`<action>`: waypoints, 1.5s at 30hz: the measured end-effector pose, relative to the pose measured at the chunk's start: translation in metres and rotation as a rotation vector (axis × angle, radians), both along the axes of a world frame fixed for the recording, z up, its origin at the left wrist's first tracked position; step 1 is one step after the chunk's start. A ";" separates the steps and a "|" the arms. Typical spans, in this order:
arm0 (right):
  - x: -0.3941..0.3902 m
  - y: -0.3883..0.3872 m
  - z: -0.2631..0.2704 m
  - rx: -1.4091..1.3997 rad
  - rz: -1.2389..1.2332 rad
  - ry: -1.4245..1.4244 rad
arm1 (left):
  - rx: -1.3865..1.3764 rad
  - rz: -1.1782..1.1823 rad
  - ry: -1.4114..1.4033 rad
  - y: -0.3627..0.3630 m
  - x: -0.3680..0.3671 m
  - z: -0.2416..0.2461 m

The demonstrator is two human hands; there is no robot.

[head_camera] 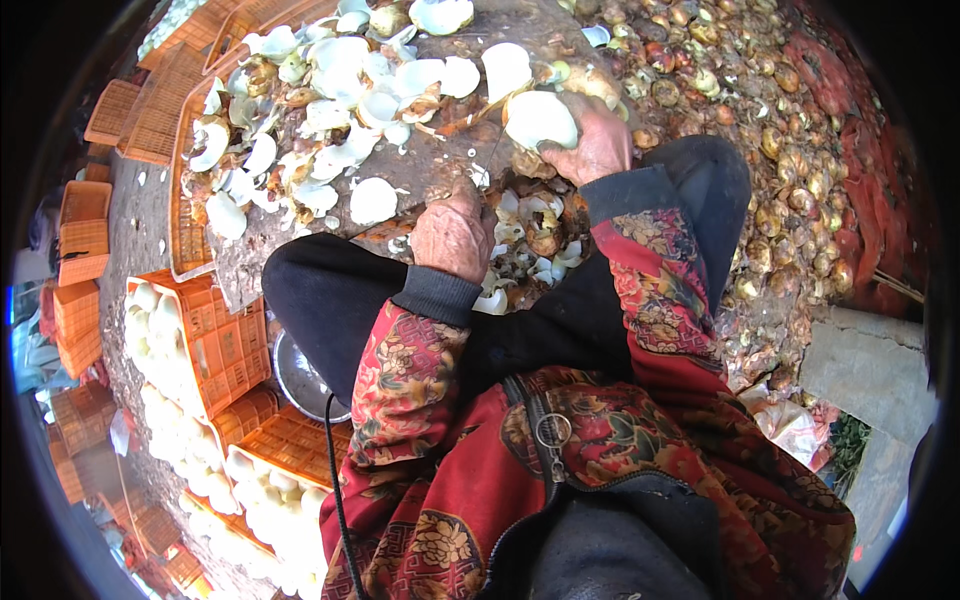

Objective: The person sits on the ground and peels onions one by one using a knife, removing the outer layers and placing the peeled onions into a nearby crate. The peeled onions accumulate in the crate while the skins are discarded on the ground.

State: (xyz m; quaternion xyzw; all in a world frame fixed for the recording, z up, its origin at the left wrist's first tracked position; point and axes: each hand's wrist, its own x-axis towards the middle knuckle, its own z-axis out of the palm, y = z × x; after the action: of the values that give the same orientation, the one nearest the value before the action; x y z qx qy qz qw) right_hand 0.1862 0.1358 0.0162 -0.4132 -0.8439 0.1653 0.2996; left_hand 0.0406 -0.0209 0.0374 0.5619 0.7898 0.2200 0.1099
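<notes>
My right hand [596, 139] is closed around a large, mostly peeled white onion [541, 120], its dry stem end pointing up and left. My left hand [454, 234] is curled, back facing up, just below and left of that onion. A thin, dark, blade-like tool [493, 147] rises from its fingertips; its handle is hidden in the fist. Both hands are over the edge of a worn, dirty work surface [442, 169]. Cut white onion layers [341, 71] and brown skins cover much of it. More onion scraps [544, 225] lie in the gap between my legs.
Unpeeled brown onions [787, 180] spread over the right side, bordered by red sacking [874, 187]. At left stand orange plastic crates [225, 345] and peeled onions [154, 322]. A metal basin [300, 379] sits beside my left knee. A concrete slab [862, 371] lies at lower right.
</notes>
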 end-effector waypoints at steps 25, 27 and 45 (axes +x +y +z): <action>0.003 -0.007 -0.025 -0.305 0.125 0.624 | -0.133 0.009 -0.236 0.048 -0.052 -0.063; 0.011 -0.001 -0.030 -0.327 0.082 0.619 | -0.124 -0.030 -0.142 0.042 -0.051 -0.061; 0.008 0.002 -0.020 -0.113 0.251 0.403 | 0.046 -0.060 0.068 0.010 -0.029 -0.008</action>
State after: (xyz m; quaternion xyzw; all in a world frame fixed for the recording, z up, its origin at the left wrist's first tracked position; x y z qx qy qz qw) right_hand 0.1940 0.1382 -0.0036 -0.2801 -0.8011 0.3273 0.4155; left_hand 0.0117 -0.0109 0.0293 0.5947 0.7707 0.2157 0.0764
